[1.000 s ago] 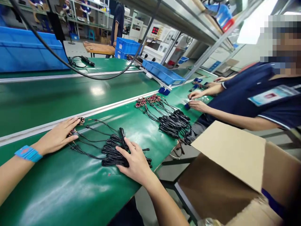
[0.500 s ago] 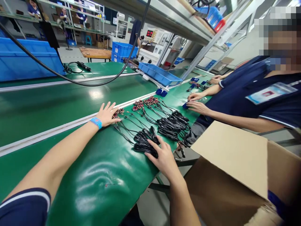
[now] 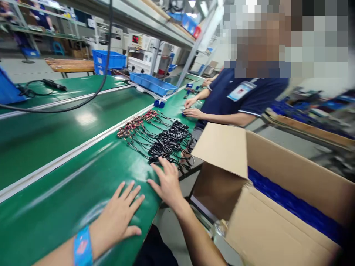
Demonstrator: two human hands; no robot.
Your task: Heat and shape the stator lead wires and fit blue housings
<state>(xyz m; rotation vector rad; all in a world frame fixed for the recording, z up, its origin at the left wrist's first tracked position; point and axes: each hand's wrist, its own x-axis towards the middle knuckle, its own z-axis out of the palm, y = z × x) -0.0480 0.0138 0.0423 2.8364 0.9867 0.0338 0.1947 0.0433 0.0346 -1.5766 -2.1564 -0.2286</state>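
Observation:
Several bundled black cables (image 3: 166, 142) lie side by side on the green work surface (image 3: 91, 177), with thin leads running to a row of red and copper-coloured ends (image 3: 135, 123) near the white rail. My left hand (image 3: 118, 212), a blue band at its wrist, is over the bare green surface with its fingers spread, holding nothing. Just in front of the nearest bundle is my right hand (image 3: 166, 181), fingers apart and nothing in its grasp. Whether its fingertips touch the cables I cannot tell.
An open cardboard box (image 3: 222, 142) with blue material (image 3: 288, 199) inside stands at the right. Beyond it a co-worker (image 3: 227, 96) handles a small blue piece. A blue tray (image 3: 152, 84) rests across the rail, and a black cable (image 3: 107, 66) hangs at the left.
My left hand has left the copper-coloured ends and come back toward me. My right hand has come off the bundles, which now lie closer together. The view has swung right.

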